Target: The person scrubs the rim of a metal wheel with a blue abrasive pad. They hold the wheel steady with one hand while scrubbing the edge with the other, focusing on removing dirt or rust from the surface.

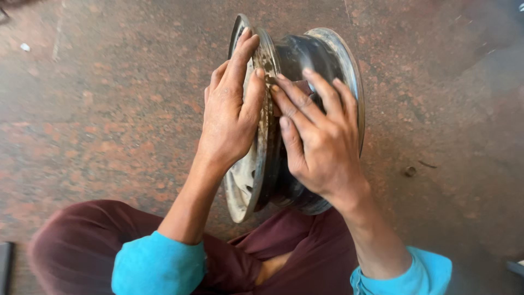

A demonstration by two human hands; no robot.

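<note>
A worn, dirty metal wheel rim [338,60] stands upright on its edge on the floor between my knees. My left hand [229,109] lies flat against the rim's left face, with the thumb hooked over its edge. My right hand [319,139] rests on the barrel of the rim, fingers stretched toward the left flange and pressing what looks like a small reddish-brown piece [302,86] against the metal. Both sleeves are turquoise. My legs in maroon trousers [82,240] are folded below the rim.
The floor is reddish speckled stone [109,109]. A small dark round bit [410,171] lies on the floor right of the rim. A dark flat object [5,262] shows at the bottom left edge.
</note>
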